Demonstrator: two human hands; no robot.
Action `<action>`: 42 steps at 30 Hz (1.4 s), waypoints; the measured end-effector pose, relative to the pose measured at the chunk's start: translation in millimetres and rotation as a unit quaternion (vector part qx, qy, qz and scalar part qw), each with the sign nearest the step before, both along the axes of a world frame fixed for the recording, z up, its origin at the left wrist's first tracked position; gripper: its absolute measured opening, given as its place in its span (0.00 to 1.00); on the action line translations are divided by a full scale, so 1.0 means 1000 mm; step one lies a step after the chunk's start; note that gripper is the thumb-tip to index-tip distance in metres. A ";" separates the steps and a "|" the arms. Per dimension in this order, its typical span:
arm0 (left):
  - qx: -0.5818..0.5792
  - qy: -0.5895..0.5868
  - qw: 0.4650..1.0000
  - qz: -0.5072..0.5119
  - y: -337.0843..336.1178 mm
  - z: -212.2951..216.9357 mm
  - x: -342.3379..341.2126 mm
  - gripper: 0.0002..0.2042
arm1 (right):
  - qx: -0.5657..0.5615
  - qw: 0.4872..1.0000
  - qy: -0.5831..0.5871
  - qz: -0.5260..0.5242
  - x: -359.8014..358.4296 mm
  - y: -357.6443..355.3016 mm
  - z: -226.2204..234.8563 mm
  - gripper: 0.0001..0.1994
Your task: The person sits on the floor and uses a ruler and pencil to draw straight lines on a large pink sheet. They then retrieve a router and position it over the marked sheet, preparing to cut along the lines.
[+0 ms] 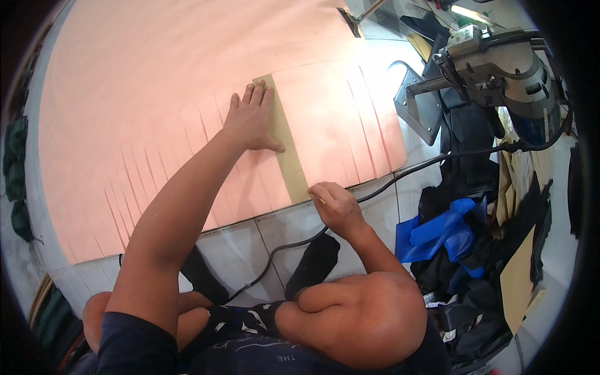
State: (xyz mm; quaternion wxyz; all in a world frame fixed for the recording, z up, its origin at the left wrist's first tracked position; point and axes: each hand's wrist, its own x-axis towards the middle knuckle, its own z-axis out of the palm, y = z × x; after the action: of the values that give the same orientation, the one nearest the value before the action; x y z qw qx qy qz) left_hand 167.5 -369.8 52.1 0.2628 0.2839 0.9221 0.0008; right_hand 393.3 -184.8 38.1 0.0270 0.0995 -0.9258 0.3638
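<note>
- Right hand [337, 205], the nearer of the two, has thumb and forefinger pinched on a thin yellowish stick [320, 199], pencil-like in shape though too small to name surely; the other fingers are curled in.
- Just beside those fingertips lies the near end of a long, straight olive-tan strip [282, 123], which runs away from the person, tilted slightly to the left at its far end.
- Left hand [250, 122] is spread palm down, farther along: fingertips at the strip's far end, thumb reaching across it lower down, the rest over the pink surface to its left.
- Under the strip and left hand spreads a broad pink sheet [156, 81], with narrow slit-like lines running inward from its near edge on both sides of the strip; whether they are cuts or folds cannot be told.
- White floor tiles [375, 215] show along that near edge, below the sheet.
- Across them snakes a black cable [450, 155], passing under the right hand and off to the right.
- Right of the sheet, crumpled blue plastic [444, 234] lies among black scraps.
- Beyond it, at upper right, stands a power tool [506, 69] with a grey body, a blue section and an angular metal plate [415, 103] near the sheet.
</note>
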 end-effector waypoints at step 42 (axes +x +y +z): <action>0.262 0.164 0.949 0.055 -0.003 -0.036 0.017 0.36 | 0.140 0.983 0.053 -0.102 -0.003 0.015 -0.012 0.19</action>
State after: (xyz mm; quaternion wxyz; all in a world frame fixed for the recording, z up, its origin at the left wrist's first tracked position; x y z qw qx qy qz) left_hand 184.1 -372.7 15.7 0.0238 0.2879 0.9340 0.2102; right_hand 390.5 -169.6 26.0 0.0991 0.0262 -0.9700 0.2203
